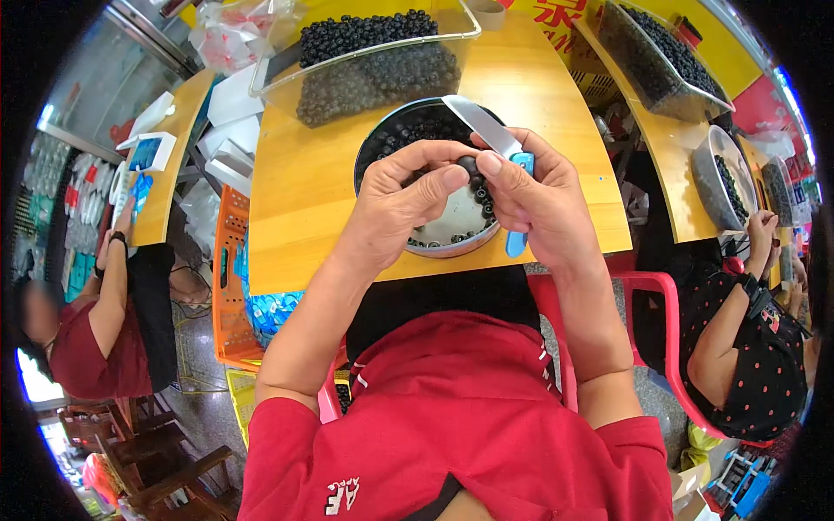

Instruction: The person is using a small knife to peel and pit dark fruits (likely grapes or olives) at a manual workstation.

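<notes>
Over a round bowl (443,251) my two hands meet at the fingertips. My left hand (401,193) pinches a small, round black piece (469,164) between thumb and forefinger. A knife with a blue handle (516,245) is gripped in my right hand (546,195), its wide blade (480,123) pointing up and to the left. My right thumb lies against or close beside the black piece; exact contact is hard to make out. Inside the bowl are many similar black pieces (419,132), some with a hole through the middle. My hands hide part of them.
A clear bin (452,42) heaped with black pieces stands at the table's (300,200) far side. To the right, a person (738,347) works at another table beside a bin (669,65) and a bowl (708,169). Another person (104,339) sits left, past an orange crate (230,286).
</notes>
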`<action>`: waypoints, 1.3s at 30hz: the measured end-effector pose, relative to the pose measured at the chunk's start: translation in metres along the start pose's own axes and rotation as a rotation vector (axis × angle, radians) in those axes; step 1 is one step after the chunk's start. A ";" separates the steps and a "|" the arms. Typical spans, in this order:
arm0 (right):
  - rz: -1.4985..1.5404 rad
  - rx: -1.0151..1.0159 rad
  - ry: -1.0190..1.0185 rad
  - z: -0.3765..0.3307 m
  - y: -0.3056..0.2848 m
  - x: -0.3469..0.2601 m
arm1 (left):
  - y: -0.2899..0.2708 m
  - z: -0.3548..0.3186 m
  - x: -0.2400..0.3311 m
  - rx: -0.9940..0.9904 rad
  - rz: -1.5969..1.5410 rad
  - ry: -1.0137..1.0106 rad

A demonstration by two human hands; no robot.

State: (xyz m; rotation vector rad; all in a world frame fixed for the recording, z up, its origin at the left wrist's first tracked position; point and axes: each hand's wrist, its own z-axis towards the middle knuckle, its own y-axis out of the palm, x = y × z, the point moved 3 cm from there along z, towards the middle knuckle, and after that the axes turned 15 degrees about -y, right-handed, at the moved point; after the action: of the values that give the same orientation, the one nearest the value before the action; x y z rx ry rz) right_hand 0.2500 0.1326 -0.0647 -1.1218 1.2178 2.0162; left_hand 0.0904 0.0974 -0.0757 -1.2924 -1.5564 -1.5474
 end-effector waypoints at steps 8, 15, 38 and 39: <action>-0.389 -0.093 -0.289 -0.004 0.011 -0.013 | -0.003 -0.001 0.002 0.083 0.046 0.031; -0.515 -0.092 -0.274 -0.003 0.009 -0.010 | 0.000 -0.004 0.006 0.095 0.120 0.028; -0.208 -0.013 -0.179 0.015 -0.032 -0.003 | -0.239 -0.269 -0.016 0.542 -0.150 -0.058; -0.179 -0.030 -0.177 0.017 -0.033 -0.001 | -0.261 -0.315 -0.036 0.685 -0.130 -0.077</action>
State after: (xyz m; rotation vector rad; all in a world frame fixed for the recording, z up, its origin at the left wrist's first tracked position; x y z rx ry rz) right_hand 0.2695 0.1628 -0.0752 -1.0042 0.9672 1.9569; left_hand -0.2031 -0.1766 -0.1630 -0.8743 -2.0065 -0.8941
